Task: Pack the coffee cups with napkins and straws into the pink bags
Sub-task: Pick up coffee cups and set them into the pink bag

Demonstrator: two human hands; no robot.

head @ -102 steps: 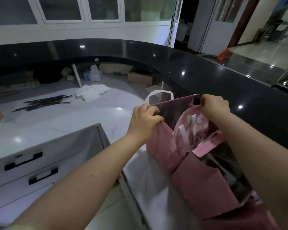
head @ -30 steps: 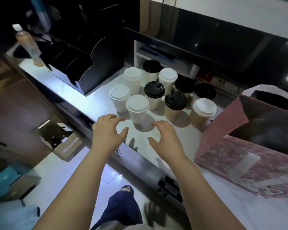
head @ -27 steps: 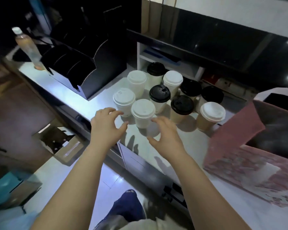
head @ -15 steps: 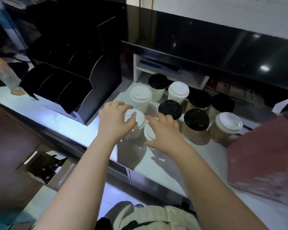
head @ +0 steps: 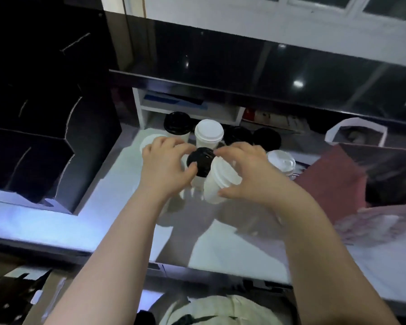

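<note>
Both bare forearms are reaching forward over the pale surface (head: 127,198) into the cluster of cups (head: 209,134). The right hand (head: 249,174) is gripping a tilted cup (head: 218,184) from the side, with the fingers arching over its white lid and the thumb curling low against its wall. The cup is leaning toward the left hand (head: 164,167). That hand is coming down palm first, knuckles up and fingers curled round a hidden cup (head: 185,195), of which only a blurred pale wall is showing below the palm. Its thumb is touching the rim of a black-lid cup (head: 201,160), which is standing between the two hands. More cups with black and white lids are standing just beyond the fingertips, and one with a white lid is sitting right of the right hand. Further right of that hand a pink bag (head: 333,179) is lying with its mouth open. A black rack (head: 45,141) is standing well left of the left hand.
</note>
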